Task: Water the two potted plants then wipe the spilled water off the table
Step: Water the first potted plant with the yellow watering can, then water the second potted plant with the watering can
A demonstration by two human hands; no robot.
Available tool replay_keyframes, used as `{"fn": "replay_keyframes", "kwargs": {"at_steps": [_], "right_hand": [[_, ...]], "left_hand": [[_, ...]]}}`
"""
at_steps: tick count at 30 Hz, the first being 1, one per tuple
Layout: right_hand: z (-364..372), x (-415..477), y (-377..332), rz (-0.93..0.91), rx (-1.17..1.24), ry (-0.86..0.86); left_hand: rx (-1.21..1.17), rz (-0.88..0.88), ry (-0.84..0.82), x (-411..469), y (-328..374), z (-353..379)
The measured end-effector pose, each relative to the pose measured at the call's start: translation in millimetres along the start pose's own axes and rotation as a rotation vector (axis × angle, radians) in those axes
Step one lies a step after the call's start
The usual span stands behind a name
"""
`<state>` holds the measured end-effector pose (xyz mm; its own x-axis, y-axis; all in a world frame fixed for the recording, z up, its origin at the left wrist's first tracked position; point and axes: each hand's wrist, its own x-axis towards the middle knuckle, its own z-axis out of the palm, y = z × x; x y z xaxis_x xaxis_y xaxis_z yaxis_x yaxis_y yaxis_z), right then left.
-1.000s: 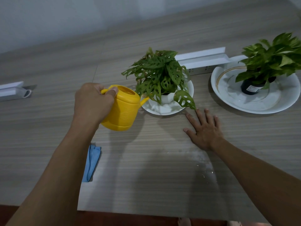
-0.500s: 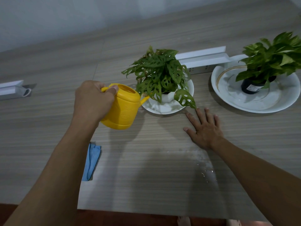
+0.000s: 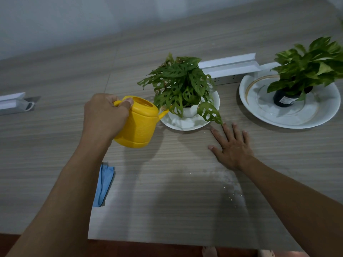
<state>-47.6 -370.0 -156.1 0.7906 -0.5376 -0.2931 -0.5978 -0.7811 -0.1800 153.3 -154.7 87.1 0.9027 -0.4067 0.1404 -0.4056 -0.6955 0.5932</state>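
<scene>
My left hand point(image 3: 104, 115) grips the handle of a yellow watering can point(image 3: 138, 123), held above the table with its spout against the white pot of the holey-leaved plant point(image 3: 181, 84). That plant stands on a small white saucer point(image 3: 185, 124). My right hand point(image 3: 232, 145) lies flat on the table, fingers spread, just right of the saucer. A second leafy plant point(image 3: 308, 62) in a black pot sits on a large white plate point(image 3: 259, 108) at the right. Spilled water point(image 3: 232, 184) glistens under my right forearm. A folded blue cloth point(image 3: 104, 182) lies beside my left forearm.
A white power-strip box point(image 3: 228, 68) with its lid up sits behind the two plants. Another white box point(image 3: 13, 105) lies at the far left. The wooden table point(image 3: 167, 201) ends at a front edge near the bottom, with reddish floor below.
The watering can has shifted slightly up and toward the plant, spout still at the white pot. My right hand has stayed flat in place.
</scene>
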Motion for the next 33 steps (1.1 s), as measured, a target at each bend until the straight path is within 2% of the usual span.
{"fn": "replay_keyframes", "kwargs": {"at_steps": [5, 11, 14, 21, 27, 33], "right_hand": [[2.5, 1.6, 0.5, 0.003, -0.014, 0.010], [0.4, 0.9, 2.8, -0.014, 0.029, 0.013], [-1.7, -1.5, 3.9, -0.036, 0.053, 0.037], [-10.7, -32.0, 31.0, -0.057, 0.102, 0.177], [-26.3, -61.8, 71.4, -0.039, 0.079, 0.265], [-38.4, -94.4, 121.3, 0.029, 0.093, 0.368]], "left_hand": [[-0.126, -0.133, 0.033, -5.8, -7.9, 0.7], [-0.371, -0.340, 0.066, -42.7, -56.3, 12.2], [-0.492, -0.384, 0.119, -70.3, -76.7, 17.1], [-0.634, -0.389, 0.128, -117.5, -111.2, 13.8], [-0.676, -0.311, 0.227, -133.0, -91.7, 12.8], [-0.740, -0.225, 0.190, -137.6, -53.2, 22.9]]}}
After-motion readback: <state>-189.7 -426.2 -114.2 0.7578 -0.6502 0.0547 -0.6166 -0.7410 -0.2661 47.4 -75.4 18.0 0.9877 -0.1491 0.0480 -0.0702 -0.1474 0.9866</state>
